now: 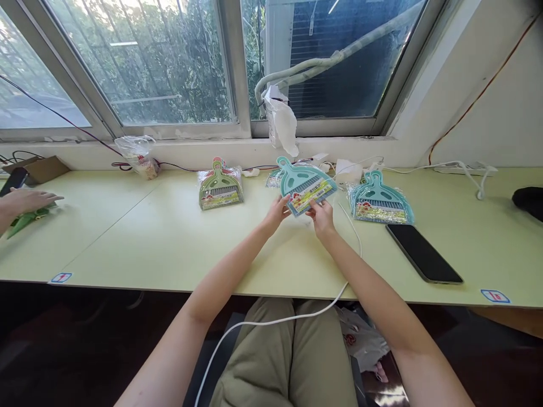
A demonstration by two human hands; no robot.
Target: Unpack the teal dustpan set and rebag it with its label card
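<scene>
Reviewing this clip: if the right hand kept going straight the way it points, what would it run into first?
The teal dustpan set that the right hand already grips. Past that, possibly the low white wall, though depth is unclear from this view.

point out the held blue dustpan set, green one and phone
Held blue dustpan set (306,186): head view, middle of its front.
Green dustpan set (220,186): head view, middle of its front.
Phone (423,253): head view, middle of dark screen.
</scene>
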